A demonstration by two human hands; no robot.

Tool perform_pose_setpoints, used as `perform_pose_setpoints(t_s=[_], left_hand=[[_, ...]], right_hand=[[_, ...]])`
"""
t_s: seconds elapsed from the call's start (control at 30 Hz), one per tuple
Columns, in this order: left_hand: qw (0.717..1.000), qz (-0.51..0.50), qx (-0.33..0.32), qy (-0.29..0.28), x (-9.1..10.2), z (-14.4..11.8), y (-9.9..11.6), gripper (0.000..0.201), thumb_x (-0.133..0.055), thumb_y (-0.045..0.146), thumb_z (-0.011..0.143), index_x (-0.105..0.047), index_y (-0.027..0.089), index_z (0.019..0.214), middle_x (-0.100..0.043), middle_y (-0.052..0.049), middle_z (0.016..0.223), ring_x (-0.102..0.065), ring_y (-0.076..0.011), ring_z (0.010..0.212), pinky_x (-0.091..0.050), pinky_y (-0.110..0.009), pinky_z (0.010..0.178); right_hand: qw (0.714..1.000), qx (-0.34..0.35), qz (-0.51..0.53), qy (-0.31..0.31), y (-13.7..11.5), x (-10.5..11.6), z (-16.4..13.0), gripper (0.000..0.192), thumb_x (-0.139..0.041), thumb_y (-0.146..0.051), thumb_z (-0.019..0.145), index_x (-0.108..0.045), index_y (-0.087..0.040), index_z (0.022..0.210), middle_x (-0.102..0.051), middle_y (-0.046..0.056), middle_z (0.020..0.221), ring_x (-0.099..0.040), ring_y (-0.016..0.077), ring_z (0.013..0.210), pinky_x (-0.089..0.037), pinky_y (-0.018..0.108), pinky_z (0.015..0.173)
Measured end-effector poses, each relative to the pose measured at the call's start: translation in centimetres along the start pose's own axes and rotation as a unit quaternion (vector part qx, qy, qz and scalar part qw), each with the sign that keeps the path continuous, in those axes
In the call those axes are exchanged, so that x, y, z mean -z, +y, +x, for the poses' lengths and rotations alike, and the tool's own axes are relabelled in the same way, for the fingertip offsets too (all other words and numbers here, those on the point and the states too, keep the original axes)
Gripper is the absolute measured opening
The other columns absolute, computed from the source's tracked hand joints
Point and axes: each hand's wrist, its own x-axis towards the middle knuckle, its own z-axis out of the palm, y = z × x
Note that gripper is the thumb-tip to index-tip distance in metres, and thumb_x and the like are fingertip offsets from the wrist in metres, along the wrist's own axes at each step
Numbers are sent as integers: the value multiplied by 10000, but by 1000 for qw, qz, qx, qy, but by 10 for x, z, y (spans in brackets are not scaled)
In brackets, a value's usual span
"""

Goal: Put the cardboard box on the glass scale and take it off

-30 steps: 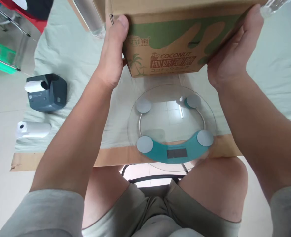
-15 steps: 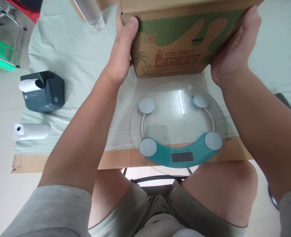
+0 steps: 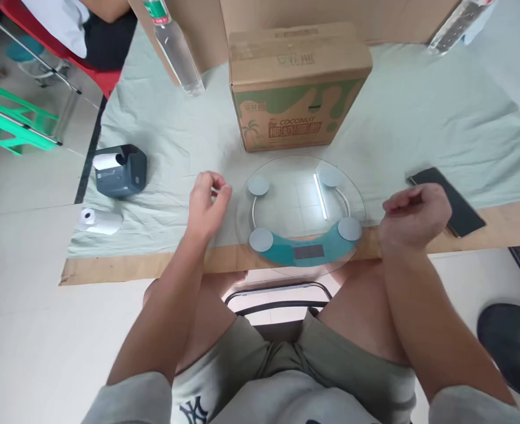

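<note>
Wrinkled cloth [image 3: 423, 112] bears a carton [image 3: 301, 88], and a scale [image 3: 301, 212] between left hand [image 3: 207, 201] and right hand [image 3: 417, 214], grips curled closed

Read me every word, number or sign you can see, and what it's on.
"COCONUT": front of the cardboard box.
"椰奶": below that; the two following characters are blurred.
"NY": the person's clothing.
Too small or blurred: other box print, green bottle label.
Scale display: no digits readable.

We see a green-printed brown box [image 3: 299, 100] beyond the teal-banded scale [image 3: 301, 218], a dark grey printer [image 3: 125, 176] and white roll [image 3: 103, 221] left of it, a black phone [image 3: 463, 212] right of it.
</note>
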Motion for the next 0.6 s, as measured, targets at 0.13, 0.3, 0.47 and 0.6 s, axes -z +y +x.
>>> perform_pose_setpoints(t_s=[0.13, 0.3, 0.47, 0.6], left_hand=[[995, 28, 99, -2, 9, -44, 14, 378, -563, 281, 842, -293, 214, 587, -253, 39, 579, -281, -109, 572, -288, -273, 567], [991, 39, 131, -7, 6, -61, 15, 450, -573, 216, 766, -184, 216, 540, -153, 46, 552, -176, -84, 549, -157, -281, 545], [992, 21, 128, -1, 5, -59, 15, 490, -643, 203, 761, -208, 209, 534, -175, 50, 538, -187, -80, 541, -163, -274, 525], [994, 1, 91, 57, 22, -61, 20, 410, -679, 222, 852, -391, 190, 562, -368, 34, 560, -368, -100, 568, -351, -256, 565]], right_hand=[[999, -32, -28, -9, 7, 24, -11, 65, -511, -220, 620, -461, -202, 583, -269, -81, 466, -228, 54, 426, -141, 214, 434], [997, -43, -42, -38, 16, 32, -7, 140, -543, -257, 673, -446, -207, 586, -229, -91, 474, -186, 50, 426, -126, 206, 429], [996, -38, -71, -45, 20, 28, -10, 235, -622, -315, 725, -473, -205, 579, -255, -89, 470, -209, 51, 439, -135, 201, 431], [994, -8, -109, -9, 2, 28, -14, 274, -584, -291, 855, -499, -199, 612, -312, -65, 468, -276, 76, 452, -189, 199, 434]])
